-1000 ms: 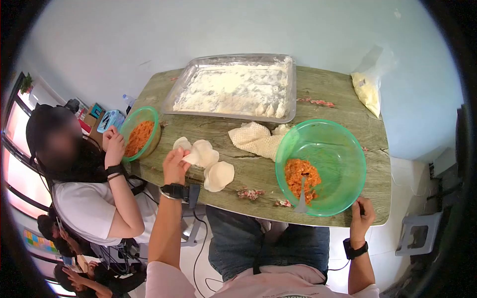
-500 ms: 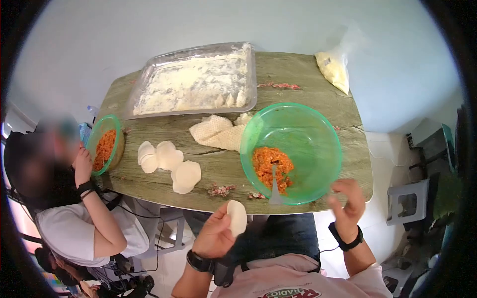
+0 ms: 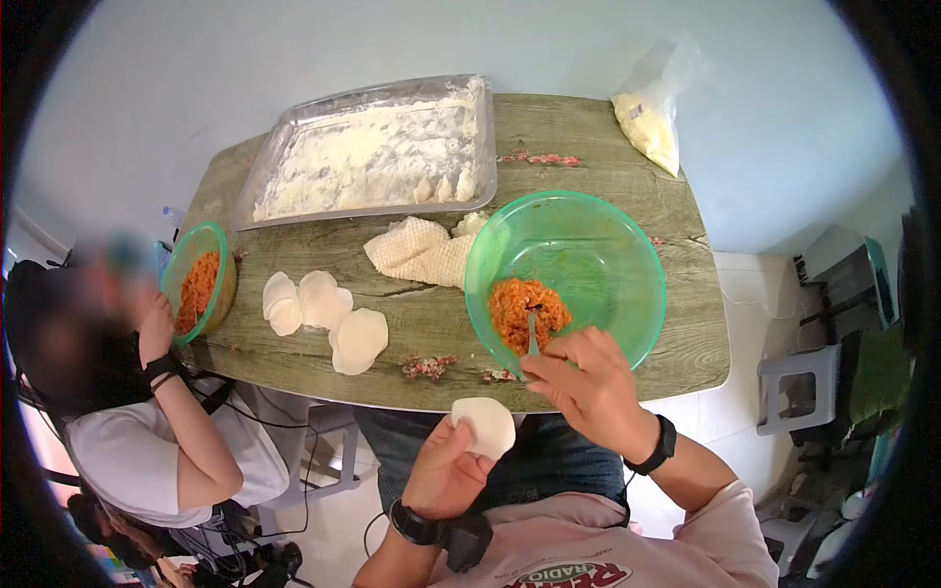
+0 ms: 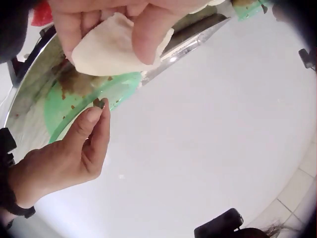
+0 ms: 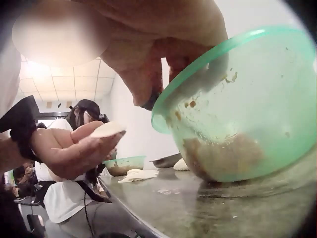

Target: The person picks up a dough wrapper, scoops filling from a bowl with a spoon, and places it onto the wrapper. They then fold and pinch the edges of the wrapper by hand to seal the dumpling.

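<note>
My left hand (image 3: 451, 472) holds a round, pale dumpling wrapper (image 3: 487, 427) in front of the table edge, thumb on top of it. In the left wrist view the wrapper (image 4: 111, 49) bends between thumb and fingers. My right hand (image 3: 593, 387) reaches over the near rim of a large green bowl (image 3: 613, 265) and pinches the handle of a spoon (image 3: 532, 336). The spoon's head sits in orange-red minced filling (image 3: 524, 302) at the bowl's left side. More wrappers (image 3: 359, 341) lie on the table left of the bowl.
A floury metal tray (image 3: 372, 157) stands at the back, with a cream cloth (image 3: 417, 250) between it and the bowl. Another person (image 3: 167, 431) sits at the left by a second green bowl (image 3: 221, 235). A plastic bag (image 3: 649, 135) leans at the back right.
My left hand has picked a wrapper off the table and brought it in front of me. My right hand has left the bowl's right rim and taken the spoon handle.
</note>
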A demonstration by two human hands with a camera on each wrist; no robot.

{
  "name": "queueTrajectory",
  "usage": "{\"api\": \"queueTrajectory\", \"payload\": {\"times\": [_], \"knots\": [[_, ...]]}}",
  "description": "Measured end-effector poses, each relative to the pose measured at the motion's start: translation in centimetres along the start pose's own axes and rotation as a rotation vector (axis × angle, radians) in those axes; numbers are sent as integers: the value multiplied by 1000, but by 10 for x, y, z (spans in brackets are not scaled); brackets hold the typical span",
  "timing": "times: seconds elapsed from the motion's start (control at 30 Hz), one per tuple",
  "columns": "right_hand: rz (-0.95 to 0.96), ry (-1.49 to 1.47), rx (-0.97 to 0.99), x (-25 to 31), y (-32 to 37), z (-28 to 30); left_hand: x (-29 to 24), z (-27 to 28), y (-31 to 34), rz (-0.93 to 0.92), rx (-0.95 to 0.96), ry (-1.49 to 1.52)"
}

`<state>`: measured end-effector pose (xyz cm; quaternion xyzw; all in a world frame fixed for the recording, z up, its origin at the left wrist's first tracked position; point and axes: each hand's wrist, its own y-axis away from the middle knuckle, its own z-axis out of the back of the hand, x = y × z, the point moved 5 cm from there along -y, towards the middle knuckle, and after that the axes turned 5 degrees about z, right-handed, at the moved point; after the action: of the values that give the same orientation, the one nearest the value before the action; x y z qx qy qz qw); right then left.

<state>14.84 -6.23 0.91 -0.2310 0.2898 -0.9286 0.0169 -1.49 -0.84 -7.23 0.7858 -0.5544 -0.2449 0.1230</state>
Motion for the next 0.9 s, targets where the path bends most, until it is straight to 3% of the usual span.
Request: {"api": "queueTrajectory", "payload": {"times": [0.3,0.4,0.47,0.9], "knots": [[-141,27,-112,-28,-15,16,10,9,0,57,128,30],[-128,-3,-112,-33,-22,22,13,8,-1,67,-2,11],[-41,23,-97,-32,-26,24,15,8,-3,75,-6,8],[73,96,63,-31,-44,25,19,10,-3,88,-23,-3]]}}
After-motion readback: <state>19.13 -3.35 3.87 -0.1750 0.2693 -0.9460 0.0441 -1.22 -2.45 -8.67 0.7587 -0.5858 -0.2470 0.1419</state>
